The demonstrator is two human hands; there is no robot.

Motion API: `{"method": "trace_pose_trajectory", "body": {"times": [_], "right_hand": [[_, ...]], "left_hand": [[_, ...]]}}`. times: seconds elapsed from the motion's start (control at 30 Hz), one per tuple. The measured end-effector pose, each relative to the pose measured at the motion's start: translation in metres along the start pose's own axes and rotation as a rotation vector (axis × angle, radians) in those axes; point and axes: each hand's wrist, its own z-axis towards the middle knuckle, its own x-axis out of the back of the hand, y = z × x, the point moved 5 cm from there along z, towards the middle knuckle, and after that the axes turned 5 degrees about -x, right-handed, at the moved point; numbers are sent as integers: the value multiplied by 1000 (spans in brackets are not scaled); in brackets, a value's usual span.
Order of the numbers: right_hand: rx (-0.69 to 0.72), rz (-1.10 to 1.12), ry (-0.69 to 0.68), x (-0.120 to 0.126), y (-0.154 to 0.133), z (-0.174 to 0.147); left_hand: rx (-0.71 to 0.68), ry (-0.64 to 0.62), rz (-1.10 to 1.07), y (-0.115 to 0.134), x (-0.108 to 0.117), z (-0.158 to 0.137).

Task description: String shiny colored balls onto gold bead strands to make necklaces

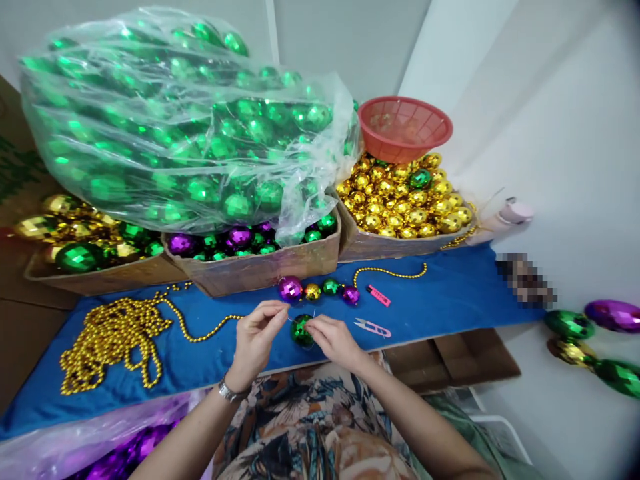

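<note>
Between my hands is a shiny green faceted ball (301, 331) with thin clear thread around it. My left hand (260, 337), with a watch on its wrist, is closed in a pinch on the thread, left of the ball. The fingers of my right hand (336, 341) are pinched together at the ball's right side, where a short end of thread sticks up. Just behind lies a row of balls: a large purple ball (291, 289), a gold ball (313, 291), a green ball (331, 286) and a smaller purple ball (351, 295).
Pink thread snips (373, 327) and a pink lighter-like piece (379, 295) lie to the right on the blue cloth (440, 303). Gold bead chain (110, 340) is heaped at left. Behind stand ball-filled cardboard boxes (265, 265), a bag of green balls (185, 133) and a red basket (406, 127).
</note>
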Motion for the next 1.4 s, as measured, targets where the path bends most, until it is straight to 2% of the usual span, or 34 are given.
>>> {"method": "trace_pose_trajectory", "body": {"times": [0.13,0.17,0.23,0.33,0.37,0.43,0.53,0.7,0.83,0.93,1.03,1.2,1.4], "right_hand": [[-37,48,15,5,-2,-4],[-69,89,33,6,-1,-5],[-146,186,69,10,1,-6],[-169,257,68,10,-6,-4],[-141,259,57,11,-13,-3],[-76,260,40,14,-28,-2],[-51,271,50,24,-46,-2],[-85,280,93,26,-56,6],[-98,374,106,25,-57,12],[-121,509,163,49,-56,8],[-136,674,381,96,-53,-2],[-97,840,770,170,-44,-15],[-21,819,1038,214,-26,-24]], "left_hand": [[-16,-24,34,-6,-3,-2],[-45,-83,99,-7,-5,-4],[-132,-283,279,-14,-16,-12],[-253,-591,537,-44,-39,-29],[-269,-642,605,-58,-45,-33],[-253,-663,686,-81,-53,-36],[-219,-663,627,-91,-61,-34],[-230,-903,321,-55,-70,-34],[-56,-832,197,-39,-65,-26],[-107,-745,340,-36,-52,-19],[-217,-659,546,-36,-31,-8],[-346,-664,806,-46,3,0],[-418,-637,1051,-73,34,2]]}}
